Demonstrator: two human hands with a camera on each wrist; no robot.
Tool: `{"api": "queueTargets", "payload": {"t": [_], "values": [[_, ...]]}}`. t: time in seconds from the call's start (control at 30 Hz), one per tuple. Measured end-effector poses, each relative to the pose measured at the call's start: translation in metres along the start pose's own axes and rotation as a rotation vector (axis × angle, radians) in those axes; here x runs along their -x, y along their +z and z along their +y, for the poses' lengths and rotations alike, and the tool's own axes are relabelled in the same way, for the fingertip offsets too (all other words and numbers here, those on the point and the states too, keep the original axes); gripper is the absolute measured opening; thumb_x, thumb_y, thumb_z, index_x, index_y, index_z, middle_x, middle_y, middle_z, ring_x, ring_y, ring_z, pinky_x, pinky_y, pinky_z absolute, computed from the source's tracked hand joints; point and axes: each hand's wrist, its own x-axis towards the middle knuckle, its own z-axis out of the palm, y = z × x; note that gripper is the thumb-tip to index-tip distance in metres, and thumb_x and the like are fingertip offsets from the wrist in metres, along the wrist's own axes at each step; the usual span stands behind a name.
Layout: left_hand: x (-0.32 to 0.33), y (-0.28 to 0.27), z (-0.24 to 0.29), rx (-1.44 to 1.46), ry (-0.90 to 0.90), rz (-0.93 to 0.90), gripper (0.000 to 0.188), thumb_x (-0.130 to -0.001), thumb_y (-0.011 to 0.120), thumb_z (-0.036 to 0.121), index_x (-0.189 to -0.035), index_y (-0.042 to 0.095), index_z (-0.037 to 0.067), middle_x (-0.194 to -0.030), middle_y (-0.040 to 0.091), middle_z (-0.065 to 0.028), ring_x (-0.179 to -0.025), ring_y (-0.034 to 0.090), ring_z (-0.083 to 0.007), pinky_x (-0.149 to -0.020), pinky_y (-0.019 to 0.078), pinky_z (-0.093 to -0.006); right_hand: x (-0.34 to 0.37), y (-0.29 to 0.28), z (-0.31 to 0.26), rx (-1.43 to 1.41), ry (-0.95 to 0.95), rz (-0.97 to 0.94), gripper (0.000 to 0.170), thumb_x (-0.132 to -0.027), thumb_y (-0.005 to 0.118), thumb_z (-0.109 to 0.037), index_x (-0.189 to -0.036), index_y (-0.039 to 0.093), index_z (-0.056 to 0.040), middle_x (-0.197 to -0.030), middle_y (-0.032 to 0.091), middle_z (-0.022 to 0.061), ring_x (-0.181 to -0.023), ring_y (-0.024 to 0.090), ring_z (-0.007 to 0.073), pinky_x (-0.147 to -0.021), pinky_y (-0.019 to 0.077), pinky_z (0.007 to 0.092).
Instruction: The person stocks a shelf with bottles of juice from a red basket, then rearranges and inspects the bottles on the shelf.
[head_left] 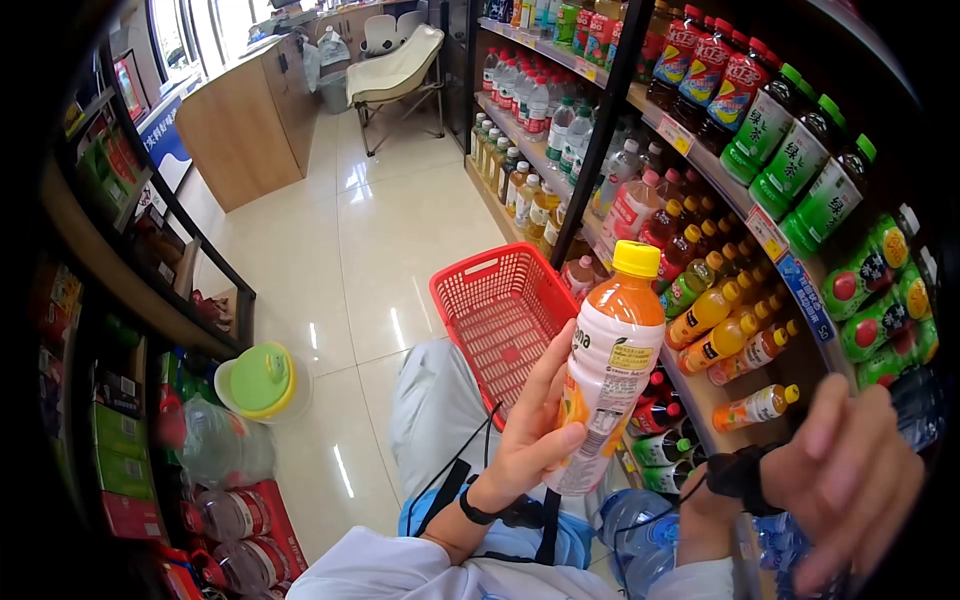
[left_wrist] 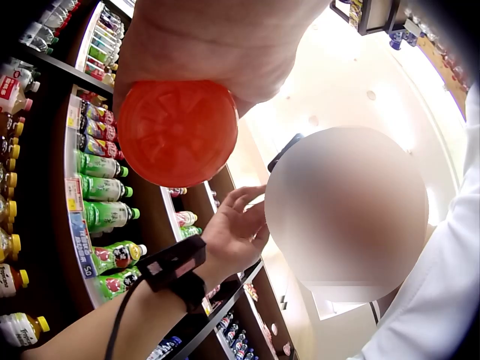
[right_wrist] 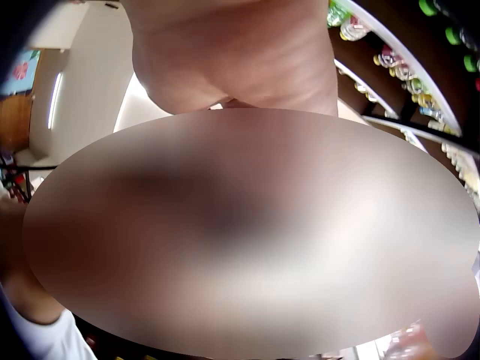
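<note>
My left hand point(head_left: 537, 428) grips an orange juice bottle point(head_left: 618, 365) with a yellow cap and a pale label, its printed back panel facing the head camera. Held upright, it stands in front of the drink shelves. The left wrist view shows its round orange base point(left_wrist: 178, 133) below the palm. My right hand point(head_left: 838, 480) is raised at the right, blurred, near the lower shelves and apart from the bottle. Seen from the left wrist, that same right hand point(left_wrist: 234, 234) has loosely bent fingers and holds nothing. Blurring covers most of the right wrist view.
A red plastic basket point(head_left: 450, 290) sits on the tiled floor point(head_left: 345, 250) ahead. Shelves on the right carry green tea bottles point(head_left: 795, 180) and small juice bottles point(head_left: 755, 408). At the left are a lidded bucket point(head_left: 258, 382) and packed shelves; farther off stand a chair point(head_left: 395, 68) and a wooden counter point(head_left: 240, 120).
</note>
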Motion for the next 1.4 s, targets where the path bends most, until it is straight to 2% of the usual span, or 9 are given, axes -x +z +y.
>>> {"api": "queueTargets", "payload": {"t": [0.07,0.13,0.17,0.2,0.23,0.37,0.57,0.77,1.4], "values": [[-0.002,0.001,0.0,-0.003,0.004,-0.01,0.094,-0.092,0.062,0.01,-0.163,0.0,0.004,-0.167,0.017,-0.0189,-0.153,0.024,-0.0274,-0.122,0.019,-0.0399,0.022,0.007,0.016,0.421,0.07,0.115,0.022,-0.085,0.069,-0.021,-0.086,0.062,0.0002,-0.087,0.069,0.0136,-0.078,0.066,0.0336,-0.076,0.0545,0.0459],[-0.001,0.004,0.002,-0.138,-0.046,0.105,0.099,-0.086,0.064,0.022,-0.164,0.004,0.01,-0.164,0.023,-0.0207,-0.148,0.034,-0.034,-0.119,0.0295,-0.0462,0.049,0.012,0.03,0.668,0.177,0.142,0.027,-0.084,0.068,-0.016,-0.104,0.068,0.002,-0.112,0.07,0.0219,-0.099,0.068,0.0394,-0.086,0.0545,0.048],[-0.001,0.003,0.002,-0.137,-0.047,0.102,0.099,-0.086,0.064,0.022,-0.164,0.004,0.01,-0.164,0.023,-0.0207,-0.148,0.034,-0.034,-0.119,0.0295,-0.0462,0.063,0.018,0.038,0.751,0.232,0.183,0.03,-0.082,0.068,-0.015,-0.106,0.068,0.0024,-0.113,0.07,0.0228,-0.101,0.067,0.0389,-0.089,0.0539,0.048],[-0.001,0.002,0.002,-0.092,-0.027,0.07,0.096,-0.089,0.063,0.015,-0.163,0.003,0.007,-0.165,0.021,-0.02,-0.151,0.029,-0.0308,-0.121,0.0242,-0.0432,0.077,0.026,0.045,0.834,0.288,0.226,0.033,-0.081,0.069,-0.014,-0.109,0.068,0.0027,-0.115,0.069,0.0238,-0.103,0.066,0.0383,-0.091,0.0534,0.048],[0.0,0.001,0.002,-0.048,-0.008,0.038,0.093,-0.092,0.061,0.009,-0.163,0.001,0.004,-0.166,0.019,-0.0194,-0.153,0.024,-0.0276,-0.122,0.019,-0.0403,0.088,0.035,0.051,0.787,0.346,0.316,0.039,-0.077,0.072,-0.013,-0.112,0.068,0.0031,-0.116,0.068,0.0249,-0.108,0.065,0.0379,-0.094,0.0525,0.0465],[0.002,0.001,0.003,-0.066,-0.033,0.042,0.093,-0.091,0.061,0.009,-0.163,0.002,0.004,-0.166,0.019,-0.0197,-0.153,0.023,-0.0276,-0.123,0.0189,-0.0403,0.102,0.065,0.059,0.635,0.413,0.434,0.042,-0.079,0.075,-0.016,-0.116,0.067,0.0024,-0.13,0.061,0.0279,-0.112,0.064,0.0381,-0.095,0.053,0.044],[0.005,0.001,0.005,-0.112,-0.01,0.047,0.093,-0.091,0.061,0.006,-0.162,0.003,0.003,-0.165,0.021,-0.0204,-0.153,0.024,-0.0281,-0.123,0.0192,-0.0404,0.12,0.083,0.06,0.762,0.415,0.423,0.033,-0.083,0.075,-0.017,-0.114,0.07,-0.008,-0.133,0.058,0.0313,-0.104,0.068,0.0398,-0.086,0.0577,0.0435],[0.009,0.0,0.002,-0.123,-0.029,0.026,0.093,-0.09,0.061,0.004,-0.162,0.004,0.002,-0.164,0.024,-0.0212,-0.152,0.025,-0.028,-0.123,0.0196,-0.0408,0.127,0.085,0.054,0.783,0.407,0.407,0.031,-0.082,0.072,-0.012,-0.113,0.071,-0.0096,-0.132,0.058,0.0321,-0.106,0.069,0.0418,-0.089,0.0569,0.0456],[0.01,-0.007,0.003,-0.181,0.011,-0.007,0.092,-0.089,0.06,0.001,-0.162,0.004,0.002,-0.164,0.025,-0.0212,-0.152,0.027,-0.028,-0.122,0.0205,-0.0409,0.127,0.09,0.061,0.776,0.389,0.44,0.029,-0.085,0.069,-0.014,-0.114,0.071,-0.0143,-0.131,0.058,0.0315,-0.104,0.069,0.0397,-0.09,0.0555,0.0458]]}}
